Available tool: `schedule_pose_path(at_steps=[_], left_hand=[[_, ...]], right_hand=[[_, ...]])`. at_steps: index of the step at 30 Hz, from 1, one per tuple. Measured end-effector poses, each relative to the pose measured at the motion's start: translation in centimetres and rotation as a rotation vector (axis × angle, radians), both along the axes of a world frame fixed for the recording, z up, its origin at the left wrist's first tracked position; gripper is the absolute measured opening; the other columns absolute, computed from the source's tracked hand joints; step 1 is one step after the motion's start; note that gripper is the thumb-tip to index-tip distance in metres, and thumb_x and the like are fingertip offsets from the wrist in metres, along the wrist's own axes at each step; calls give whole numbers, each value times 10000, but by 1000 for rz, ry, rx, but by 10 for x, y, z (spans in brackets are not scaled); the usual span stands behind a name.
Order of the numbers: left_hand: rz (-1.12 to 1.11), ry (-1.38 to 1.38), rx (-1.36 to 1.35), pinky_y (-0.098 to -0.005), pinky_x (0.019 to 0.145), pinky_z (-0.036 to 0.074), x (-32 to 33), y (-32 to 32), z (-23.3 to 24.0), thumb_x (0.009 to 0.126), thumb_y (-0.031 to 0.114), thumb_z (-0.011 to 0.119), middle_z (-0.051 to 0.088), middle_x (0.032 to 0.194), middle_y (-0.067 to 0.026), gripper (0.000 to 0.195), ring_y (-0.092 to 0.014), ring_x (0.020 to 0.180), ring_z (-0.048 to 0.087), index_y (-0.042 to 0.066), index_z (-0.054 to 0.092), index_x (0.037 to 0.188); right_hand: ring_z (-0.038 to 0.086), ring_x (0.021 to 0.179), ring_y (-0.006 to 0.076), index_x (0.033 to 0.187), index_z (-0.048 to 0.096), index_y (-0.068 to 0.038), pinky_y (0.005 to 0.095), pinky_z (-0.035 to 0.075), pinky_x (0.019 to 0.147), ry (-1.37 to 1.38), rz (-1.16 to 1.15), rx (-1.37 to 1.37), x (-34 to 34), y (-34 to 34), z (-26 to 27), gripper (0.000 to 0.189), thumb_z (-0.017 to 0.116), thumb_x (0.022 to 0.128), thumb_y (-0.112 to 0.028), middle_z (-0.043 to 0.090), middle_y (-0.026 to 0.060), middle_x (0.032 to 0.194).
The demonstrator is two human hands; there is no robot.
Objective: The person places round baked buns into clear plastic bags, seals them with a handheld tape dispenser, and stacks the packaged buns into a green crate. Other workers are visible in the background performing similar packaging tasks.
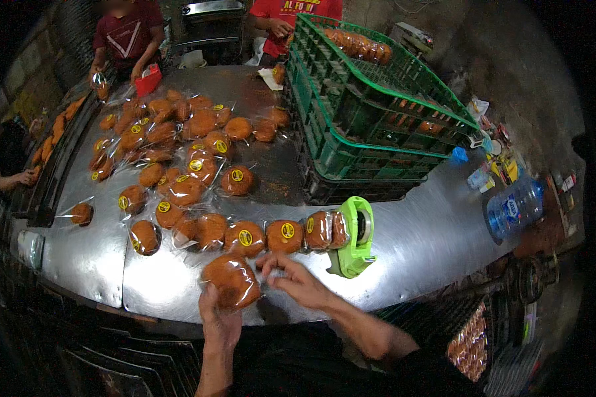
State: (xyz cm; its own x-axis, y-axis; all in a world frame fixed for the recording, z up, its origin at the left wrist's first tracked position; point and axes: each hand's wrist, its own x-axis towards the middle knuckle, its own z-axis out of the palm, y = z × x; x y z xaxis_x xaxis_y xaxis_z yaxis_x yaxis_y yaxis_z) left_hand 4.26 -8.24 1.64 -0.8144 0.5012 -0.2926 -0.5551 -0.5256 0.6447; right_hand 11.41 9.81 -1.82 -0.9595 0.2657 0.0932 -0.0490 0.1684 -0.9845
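Observation:
My left hand (219, 317) grips a browned bread bun in clear plastic wrap (231, 282) at the table's near edge. Just to its right is my right hand (298, 282), fingers bent, close to the end of the wrapper; whether they pinch the plastic cannot be made out. Beyond the hands, a row of wrapped buns with yellow labels (245, 238) runs across the metal table. At the row's right end stands a green tape dispenser (355, 243), touching or nearly touching the last bun.
Many wrapped buns (198, 124) lie heaped farther back. Stacked green crates (377, 144) stand at the back right, the top one holding buns (360, 44). A large plastic water bottle (516, 208) lies at right. Across the table, one person has a red tape dispenser (149, 80); another stands behind the crates.

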Motion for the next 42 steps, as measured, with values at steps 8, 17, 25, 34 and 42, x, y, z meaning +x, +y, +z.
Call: schedule_pose_path(at_steps=[8,17,25,34,42], left_hand=[[93,45,-103,-396,921,497,-13,-23,-31,890,146,655,565,1224,-127,539,-217,1102,582,-6,424,1352],[115,19,-303,-345,934,439,-17,-28,-45,927,201,618,556,1220,-89,502,-202,1096,550,-1,449,1354],[-101,368,-590,-401,1049,378,-34,92,-63,954,307,621,465,1350,-161,643,-257,1224,478,-15,330,1428],[-278,714,-455,-372,1031,356,10,144,-34,1054,334,340,544,1219,-193,463,-284,1138,515,-32,584,1200],[181,976,21,-355,844,476,77,159,8,996,291,536,595,978,-145,302,-228,936,574,-9,563,971]], right_hand=[[294,1382,466,1393,501,-185,668,-2,1135,-754,455,1531,-69,92,19,907,815,623,-547,420,257,1410],[418,1300,415,1474,329,-153,565,334,1071,-261,395,1283,-108,32,-13,1015,814,650,-493,445,206,1369],[495,1206,379,1394,355,-53,466,405,1029,-51,-177,828,17,101,80,840,795,700,-229,454,199,1319],[417,1257,291,1407,245,13,398,352,1078,43,-680,537,76,56,66,905,811,717,-142,384,189,1324],[561,865,232,1049,565,-2,345,460,789,353,-647,265,121,62,61,196,596,935,-158,558,125,931]])
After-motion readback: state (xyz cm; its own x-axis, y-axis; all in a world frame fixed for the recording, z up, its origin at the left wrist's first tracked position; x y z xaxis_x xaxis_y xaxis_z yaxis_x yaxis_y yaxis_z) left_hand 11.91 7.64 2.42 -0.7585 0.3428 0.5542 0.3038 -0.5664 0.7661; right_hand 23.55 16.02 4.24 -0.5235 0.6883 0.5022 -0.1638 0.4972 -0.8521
